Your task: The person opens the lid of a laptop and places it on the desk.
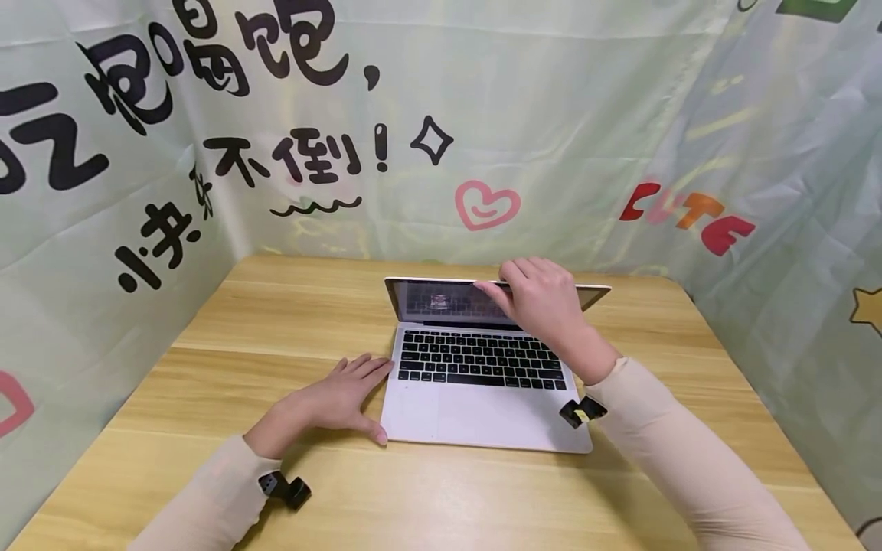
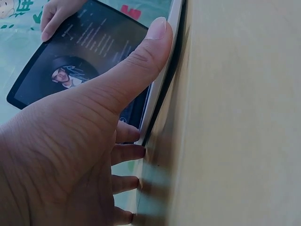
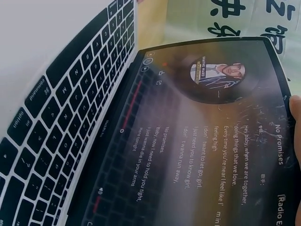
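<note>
Beige sleeves (image 1: 675,444) sit nearest in the head view, coming in from the lower corners, each with a small black device (image 1: 582,413) at the cuff. Beyond them the laptop (image 1: 482,417) stands unfolded on the wooden table (image 1: 276,314), its long axis running side to side. The right hand (image 1: 540,295) pinches the top edge of the screen (image 1: 448,302), right of centre, thumb in front and fingers reaching over. The relation that counts, I judge, is that this grip sits at the free edge, with the hinge line below it. The left hand (image 1: 351,394) is nearer the base, spread against its left side and grasping nothing, thumb by the front corner. The right arm covers part of the keyboard (image 1: 475,356); the screen is so foreshortened that its tilt is hard to judge.

From the left wrist, the left hand fills the foreground, thumb stretched along the base's edge. It hides the keys, and I cannot tell whether any fingertip goes under the edge.

From the right wrist, keys and pale base come closest. Song lyrics show on the screen through reflections, cut off at the border. Only a sliver of the right hand shows, so the grip cannot be read here.
</note>
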A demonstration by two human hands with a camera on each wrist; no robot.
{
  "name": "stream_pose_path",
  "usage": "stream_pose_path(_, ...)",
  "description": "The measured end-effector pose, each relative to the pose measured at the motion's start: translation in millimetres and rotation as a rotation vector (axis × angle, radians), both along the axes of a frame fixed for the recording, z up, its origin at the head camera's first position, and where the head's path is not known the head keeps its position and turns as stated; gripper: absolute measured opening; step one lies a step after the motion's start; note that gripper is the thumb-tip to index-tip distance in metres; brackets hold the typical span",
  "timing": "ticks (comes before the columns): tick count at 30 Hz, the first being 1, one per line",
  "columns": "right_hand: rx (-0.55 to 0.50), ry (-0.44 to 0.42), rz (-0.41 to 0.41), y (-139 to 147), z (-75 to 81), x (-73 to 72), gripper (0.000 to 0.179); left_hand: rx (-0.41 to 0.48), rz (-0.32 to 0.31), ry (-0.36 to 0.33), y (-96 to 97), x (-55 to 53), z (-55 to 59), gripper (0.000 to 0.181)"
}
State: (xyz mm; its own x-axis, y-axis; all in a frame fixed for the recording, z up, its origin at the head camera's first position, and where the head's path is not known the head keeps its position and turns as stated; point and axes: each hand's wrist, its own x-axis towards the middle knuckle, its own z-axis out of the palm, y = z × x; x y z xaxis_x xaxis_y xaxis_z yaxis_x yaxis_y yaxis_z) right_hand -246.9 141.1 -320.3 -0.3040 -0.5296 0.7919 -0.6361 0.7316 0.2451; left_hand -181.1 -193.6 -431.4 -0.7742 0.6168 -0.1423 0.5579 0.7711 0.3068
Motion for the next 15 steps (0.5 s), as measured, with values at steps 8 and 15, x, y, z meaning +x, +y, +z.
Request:
stream_pose_path(8,-0.008,0.006,-0.01,-0.3,3.8,-8.9,0.047,-0.014,0.008,0.0,-0.3,-0.4,-1.3,0.127)
stream_pose_path(15,0.024,-0.005,-0.027,0.0,11.3,-18.3,0.049,-0.01,0.01,-0.009,-0.3,-0.1,-0.5,0.127)
